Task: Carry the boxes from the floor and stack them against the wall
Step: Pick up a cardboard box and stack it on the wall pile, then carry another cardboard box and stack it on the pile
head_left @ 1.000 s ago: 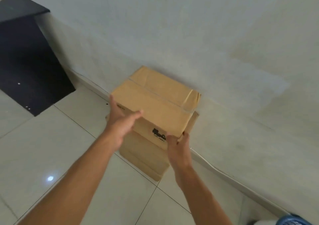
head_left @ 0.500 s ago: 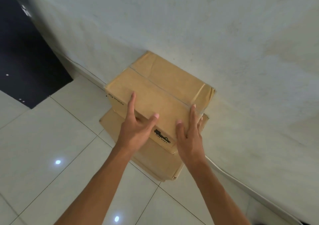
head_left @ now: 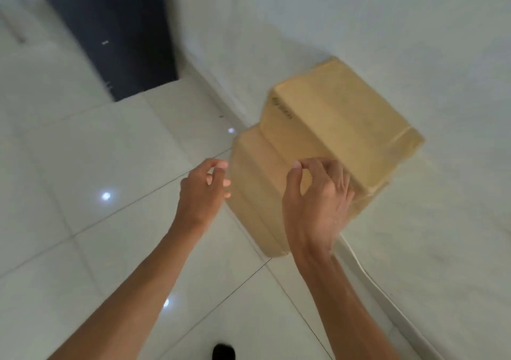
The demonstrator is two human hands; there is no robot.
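Note:
Two brown cardboard boxes are stacked against the pale wall point(head_left: 359, 22). The upper box point(head_left: 337, 119) sits on the lower box point(head_left: 257, 193), whose near side sticks out below it. My left hand point(head_left: 203, 188) hovers just left of the lower box, fingers loosely curled and apart, holding nothing. My right hand point(head_left: 318, 205) is in front of the stack with its fingers spread and bent, empty, and hides part of both boxes. The picture is blurred by motion.
The floor point(head_left: 96, 166) is glossy white tile with light spots. A dark cabinet point(head_left: 110, 28) stands against the wall at the upper left. A white skirting strip point(head_left: 367, 274) runs along the wall's foot. A dark toe tip point(head_left: 223, 352) shows at the bottom edge.
Both hands have come off the upper box and drawn back, now empty. The view has swung, so the stack sits further right and the picture is blurred.

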